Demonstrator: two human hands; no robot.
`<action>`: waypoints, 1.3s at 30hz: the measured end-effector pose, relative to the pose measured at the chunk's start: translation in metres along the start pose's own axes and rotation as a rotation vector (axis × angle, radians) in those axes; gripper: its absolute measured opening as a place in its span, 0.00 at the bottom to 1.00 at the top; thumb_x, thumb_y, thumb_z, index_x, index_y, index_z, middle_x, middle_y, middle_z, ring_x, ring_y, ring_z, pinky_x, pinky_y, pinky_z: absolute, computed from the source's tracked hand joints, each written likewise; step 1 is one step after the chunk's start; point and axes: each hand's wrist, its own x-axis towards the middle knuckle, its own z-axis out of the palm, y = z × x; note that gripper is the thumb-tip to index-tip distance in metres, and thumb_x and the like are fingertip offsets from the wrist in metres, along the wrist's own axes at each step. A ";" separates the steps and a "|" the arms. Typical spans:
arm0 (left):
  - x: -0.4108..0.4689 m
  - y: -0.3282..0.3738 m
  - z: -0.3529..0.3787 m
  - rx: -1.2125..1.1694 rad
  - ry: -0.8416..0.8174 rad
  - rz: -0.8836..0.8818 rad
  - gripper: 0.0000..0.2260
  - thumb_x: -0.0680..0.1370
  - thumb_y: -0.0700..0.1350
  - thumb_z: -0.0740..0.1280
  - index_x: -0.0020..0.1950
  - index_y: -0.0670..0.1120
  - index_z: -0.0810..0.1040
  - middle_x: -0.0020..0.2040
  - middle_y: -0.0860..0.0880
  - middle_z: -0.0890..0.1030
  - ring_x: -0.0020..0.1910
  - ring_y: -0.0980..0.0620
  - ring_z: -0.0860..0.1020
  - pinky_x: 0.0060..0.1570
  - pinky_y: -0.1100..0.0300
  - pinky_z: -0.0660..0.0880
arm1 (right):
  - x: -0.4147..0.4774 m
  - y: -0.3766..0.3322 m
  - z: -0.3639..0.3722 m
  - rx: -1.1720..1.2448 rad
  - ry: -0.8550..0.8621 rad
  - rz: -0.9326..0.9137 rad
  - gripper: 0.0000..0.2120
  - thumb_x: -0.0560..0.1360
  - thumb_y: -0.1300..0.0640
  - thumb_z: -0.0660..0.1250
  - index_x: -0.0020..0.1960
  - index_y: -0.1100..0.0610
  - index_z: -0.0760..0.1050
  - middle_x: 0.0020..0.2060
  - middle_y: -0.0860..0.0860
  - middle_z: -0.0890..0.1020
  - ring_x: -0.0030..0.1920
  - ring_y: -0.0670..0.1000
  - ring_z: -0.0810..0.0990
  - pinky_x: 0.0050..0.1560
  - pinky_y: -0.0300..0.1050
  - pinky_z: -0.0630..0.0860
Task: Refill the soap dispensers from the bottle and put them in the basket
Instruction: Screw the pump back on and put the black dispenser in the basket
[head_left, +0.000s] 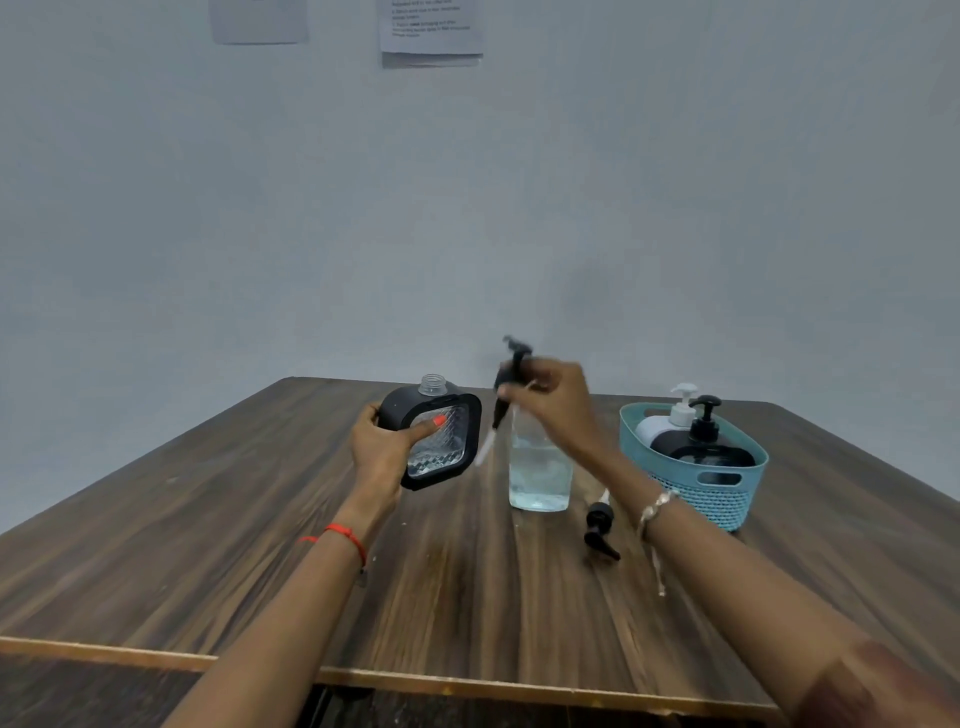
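Note:
My left hand (382, 447) grips a black-framed clear soap dispenser (441, 441), tilted, its threaded neck uncapped. My right hand (550, 400) holds a black pump head (511, 379) with its tube hanging down, blurred, between the dispenser and the refill bottle. The clear refill bottle (540, 467) stands upright behind that hand, about half full of clear liquid. A second black pump head (600, 525) lies on the table to the bottle's right. The teal basket (727, 499) at the right holds a white dispenser (675, 415) and a black dispenser (704, 441).
The dark wooden table (260, 545) has a pale front edge near me and meets a grey wall at the back. Paper sheets (431, 31) hang high on the wall.

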 end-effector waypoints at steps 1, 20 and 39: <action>-0.001 0.001 0.002 -0.010 -0.015 -0.002 0.19 0.62 0.34 0.78 0.46 0.45 0.74 0.46 0.44 0.81 0.44 0.43 0.81 0.47 0.49 0.79 | 0.010 -0.011 -0.006 0.099 0.083 -0.007 0.08 0.69 0.68 0.70 0.44 0.57 0.81 0.37 0.49 0.83 0.36 0.44 0.81 0.37 0.33 0.76; -0.032 0.033 0.030 -0.128 -0.305 0.003 0.19 0.61 0.32 0.77 0.47 0.44 0.76 0.38 0.50 0.84 0.36 0.52 0.84 0.32 0.60 0.79 | 0.023 -0.051 -0.008 -0.289 -0.074 0.035 0.13 0.64 0.54 0.77 0.43 0.61 0.82 0.39 0.55 0.85 0.34 0.41 0.79 0.34 0.26 0.71; -0.036 0.036 0.034 -0.237 -0.378 -0.100 0.24 0.55 0.37 0.77 0.49 0.43 0.77 0.42 0.46 0.84 0.37 0.51 0.84 0.32 0.59 0.80 | 0.014 -0.043 -0.018 0.047 -0.005 0.177 0.15 0.65 0.61 0.76 0.50 0.60 0.80 0.32 0.51 0.80 0.31 0.43 0.80 0.36 0.28 0.75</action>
